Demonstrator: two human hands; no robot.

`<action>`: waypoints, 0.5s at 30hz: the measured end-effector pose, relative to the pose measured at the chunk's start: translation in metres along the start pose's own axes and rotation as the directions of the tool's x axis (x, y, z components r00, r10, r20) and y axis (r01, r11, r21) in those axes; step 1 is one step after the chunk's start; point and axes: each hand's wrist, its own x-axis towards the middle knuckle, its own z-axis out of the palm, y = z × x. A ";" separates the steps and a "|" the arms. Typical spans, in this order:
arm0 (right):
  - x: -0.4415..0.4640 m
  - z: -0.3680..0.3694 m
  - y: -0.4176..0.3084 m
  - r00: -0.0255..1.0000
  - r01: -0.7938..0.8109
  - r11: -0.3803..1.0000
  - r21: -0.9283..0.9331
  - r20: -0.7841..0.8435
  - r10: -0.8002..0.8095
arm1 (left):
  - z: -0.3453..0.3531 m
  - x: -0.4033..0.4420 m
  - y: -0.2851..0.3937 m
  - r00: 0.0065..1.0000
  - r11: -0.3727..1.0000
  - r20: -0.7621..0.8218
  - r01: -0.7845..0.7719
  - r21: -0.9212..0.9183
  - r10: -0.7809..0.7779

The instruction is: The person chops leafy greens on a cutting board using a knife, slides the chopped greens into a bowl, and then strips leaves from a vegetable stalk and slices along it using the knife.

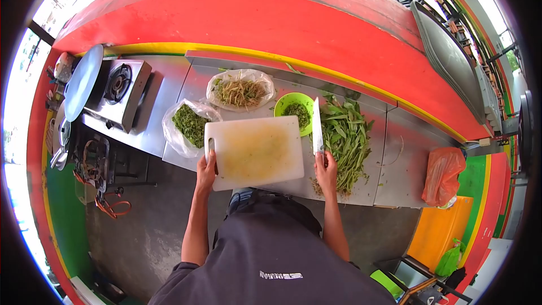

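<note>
Mostly hidden behind one white cutting board (257, 152), the fingers of the left hand (206, 170) pinch its left edge, thumb on top; those of the right hand (326, 174) wrap one kitchen knife (317, 127), concealing most of its handle. The board's lower left corner juts past the near edge of the metal desk (403, 161); whether it touches the desk is unclear. Two clear plastic bags sit near it, the chopped-greens bag (182, 147) leftward, the root-ends bag (263, 82) beyond, plus one green bowl (280, 107), partly covered. Open metal separates one leafy-stem heap (350, 141) from one orange plastic bag (443, 175).
</note>
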 end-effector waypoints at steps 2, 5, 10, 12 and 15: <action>-0.009 0.002 0.002 0.997 -0.064 0.994 0.092 -0.027 0.067 | -0.014 0.002 -0.014 0.999 0.999 0.021 0.028 0.022 -0.028; -0.018 0.005 0.016 0.988 -0.118 0.970 0.210 -0.069 0.135 | -0.027 0.009 -0.026 0.994 0.995 0.106 0.033 0.094 -0.043; -0.028 0.010 0.034 0.990 -0.116 0.967 0.228 -0.056 0.132 | -0.029 0.027 -0.049 0.987 0.985 0.158 0.012 0.172 -0.040; -0.030 0.013 0.044 0.989 -0.120 0.959 0.257 -0.048 0.136 | -0.029 0.035 -0.057 0.983 0.983 0.173 0.026 0.181 -0.057; -0.037 0.010 0.053 0.979 -0.176 0.923 0.343 -0.036 0.200 | -0.026 0.044 -0.069 0.982 0.978 0.177 0.035 0.205 -0.072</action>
